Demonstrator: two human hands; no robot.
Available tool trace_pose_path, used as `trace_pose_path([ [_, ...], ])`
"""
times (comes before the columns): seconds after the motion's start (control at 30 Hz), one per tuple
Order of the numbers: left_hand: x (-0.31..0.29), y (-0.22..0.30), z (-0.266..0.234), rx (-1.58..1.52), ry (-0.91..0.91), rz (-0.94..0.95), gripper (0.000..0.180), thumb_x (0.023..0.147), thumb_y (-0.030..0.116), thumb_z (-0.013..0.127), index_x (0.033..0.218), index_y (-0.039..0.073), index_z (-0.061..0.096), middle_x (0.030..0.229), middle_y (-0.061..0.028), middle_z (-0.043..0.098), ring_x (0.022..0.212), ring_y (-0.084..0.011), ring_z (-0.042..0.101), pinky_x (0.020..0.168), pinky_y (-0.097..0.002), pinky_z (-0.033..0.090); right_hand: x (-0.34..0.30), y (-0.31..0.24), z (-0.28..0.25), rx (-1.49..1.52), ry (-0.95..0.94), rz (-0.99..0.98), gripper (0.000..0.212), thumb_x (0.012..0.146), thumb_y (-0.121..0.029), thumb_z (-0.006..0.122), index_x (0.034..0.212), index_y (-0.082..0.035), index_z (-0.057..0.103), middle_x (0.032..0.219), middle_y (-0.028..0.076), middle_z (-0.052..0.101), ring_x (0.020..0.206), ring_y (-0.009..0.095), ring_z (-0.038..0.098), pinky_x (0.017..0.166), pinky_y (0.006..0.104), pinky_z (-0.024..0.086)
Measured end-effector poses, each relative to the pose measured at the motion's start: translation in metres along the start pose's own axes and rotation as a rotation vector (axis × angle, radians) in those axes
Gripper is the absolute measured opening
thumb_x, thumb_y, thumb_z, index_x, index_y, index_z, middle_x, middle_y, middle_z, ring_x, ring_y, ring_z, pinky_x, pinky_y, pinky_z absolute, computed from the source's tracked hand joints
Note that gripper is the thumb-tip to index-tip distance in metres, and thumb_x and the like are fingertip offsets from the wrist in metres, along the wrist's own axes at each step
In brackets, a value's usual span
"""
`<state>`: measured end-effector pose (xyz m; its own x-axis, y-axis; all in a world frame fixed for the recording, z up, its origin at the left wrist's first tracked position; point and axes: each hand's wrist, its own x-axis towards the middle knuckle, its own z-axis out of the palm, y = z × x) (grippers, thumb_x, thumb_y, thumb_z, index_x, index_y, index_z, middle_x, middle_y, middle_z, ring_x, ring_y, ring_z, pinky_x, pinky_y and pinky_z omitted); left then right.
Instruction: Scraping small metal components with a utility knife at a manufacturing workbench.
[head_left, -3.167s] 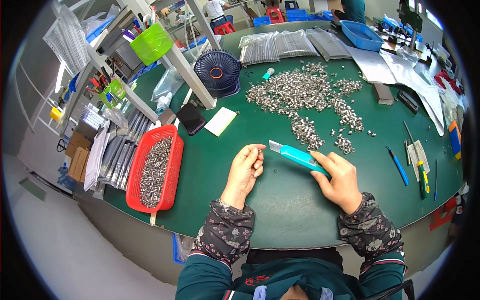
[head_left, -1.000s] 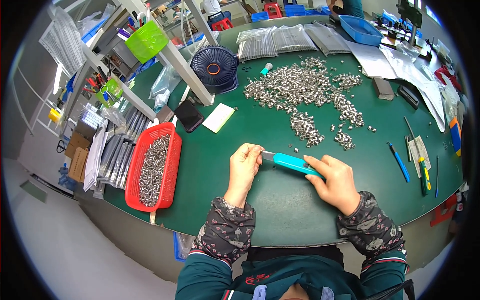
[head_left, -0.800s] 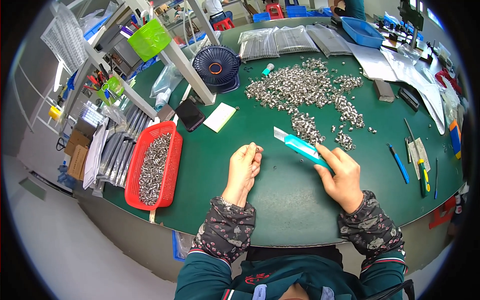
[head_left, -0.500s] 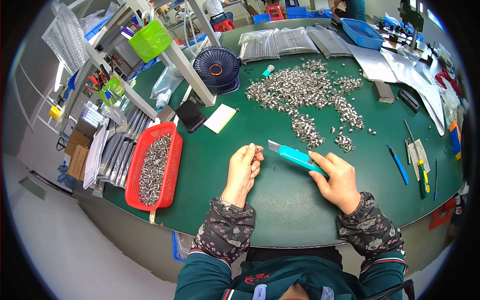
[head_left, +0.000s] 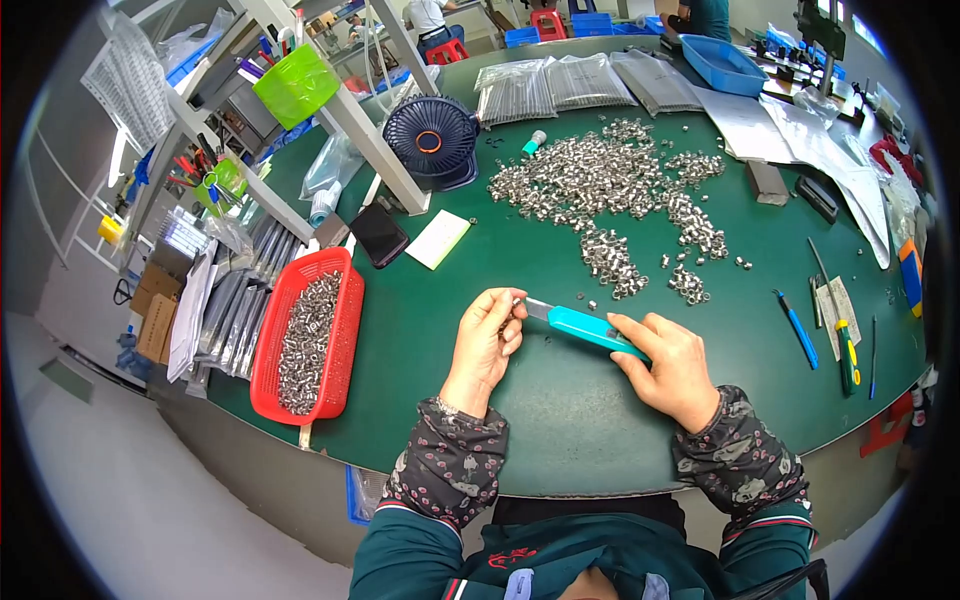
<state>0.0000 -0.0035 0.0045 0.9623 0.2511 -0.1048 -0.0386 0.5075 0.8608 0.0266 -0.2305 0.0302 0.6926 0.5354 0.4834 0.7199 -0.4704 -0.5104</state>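
Note:
My right hand (head_left: 668, 368) is wrapped round a turquoise utility knife (head_left: 592, 330) with its blade out. The blade's tip reaches the fingertips of my left hand (head_left: 487, 338), which is closed on small metal rings (head_left: 515, 303); how many is hidden by the fingers. Beyond my hands a big heap of small shiny metal rings (head_left: 590, 175) spreads over the green table (head_left: 560, 420). To my left, a red plastic basket (head_left: 343, 350) holds many more of these rings.
A dark fan (head_left: 431, 140), a phone (head_left: 378, 235) and a notepad (head_left: 438, 240) lie left of the heap. Right of it are a metal block (head_left: 767, 184), a blue-handled tool (head_left: 796, 330) and a screwdriver (head_left: 847, 355). Plastic-bagged parts (head_left: 590, 82) line the far side.
The knife has moved left, bringing its blade against my left fingertips. My left hand has stayed nearly in place.

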Motion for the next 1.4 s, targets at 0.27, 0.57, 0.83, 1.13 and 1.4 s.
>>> trace_pose_path([
  [0.27,0.001,-0.001,-0.002,0.054,-0.06,-0.054,0.02,0.086,0.022,0.051,0.08,0.003,0.052,0.061,0.0007,0.046,0.042,-0.0024,0.034,0.033,-0.0146,0.024,0.002,0.002,-0.001,0.024,-0.045,-0.025,0.037,0.068,-0.014,0.063,0.104,-0.011,0.056,0.064,0.008,0.045,0.059,0.024,0.05,0.05,0.0355,0.041],
  [0.57,0.0,0.002,0.002,0.004,-0.012,-0.073,0.023,0.087,0.026,0.049,0.08,0.004,0.052,0.064,-0.0008,0.047,0.044,-0.0026,0.034,0.034,-0.0147,0.025,0.003,0.005,-0.001,0.005,0.15,-0.053,0.04,0.066,-0.01,0.064,0.104,-0.009,0.056,0.065,0.007,0.046,0.056,0.023,0.049,0.05,0.0339,0.04],
  [0.83,0.003,0.0,-0.008,-0.061,-0.05,-0.04,0.018,0.088,0.02,0.047,0.087,0.003,0.053,0.07,-0.0024,0.05,0.047,-0.0034,0.036,0.036,-0.0152,0.026,0.003,0.001,0.0,0.0,0.087,-0.045,0.038,0.067,-0.011,0.063,0.104,-0.011,0.056,0.065,0.007,0.046,0.056,0.024,0.049,0.05,0.0337,0.04],
  [1.13,0.001,0.002,-0.004,-0.066,-0.039,-0.035,0.017,0.087,0.016,0.049,0.093,0.002,0.055,0.071,-0.0022,0.051,0.051,-0.0043,0.039,0.038,-0.0157,0.028,0.001,0.002,0.001,0.013,0.035,-0.021,0.038,0.066,-0.012,0.063,0.104,-0.009,0.057,0.065,0.008,0.047,0.056,0.025,0.048,0.051,0.033,0.04],
  [1.4,0.001,0.002,-0.003,-0.126,-0.093,-0.062,0.014,0.086,0.016,0.05,0.09,0.003,0.053,0.068,-0.0015,0.048,0.051,-0.0046,0.039,0.039,-0.0157,0.029,0.002,0.002,0.001,0.025,0.005,-0.037,0.037,0.067,-0.012,0.063,0.103,-0.009,0.057,0.065,0.009,0.046,0.056,0.025,0.048,0.051,0.0334,0.04],
])
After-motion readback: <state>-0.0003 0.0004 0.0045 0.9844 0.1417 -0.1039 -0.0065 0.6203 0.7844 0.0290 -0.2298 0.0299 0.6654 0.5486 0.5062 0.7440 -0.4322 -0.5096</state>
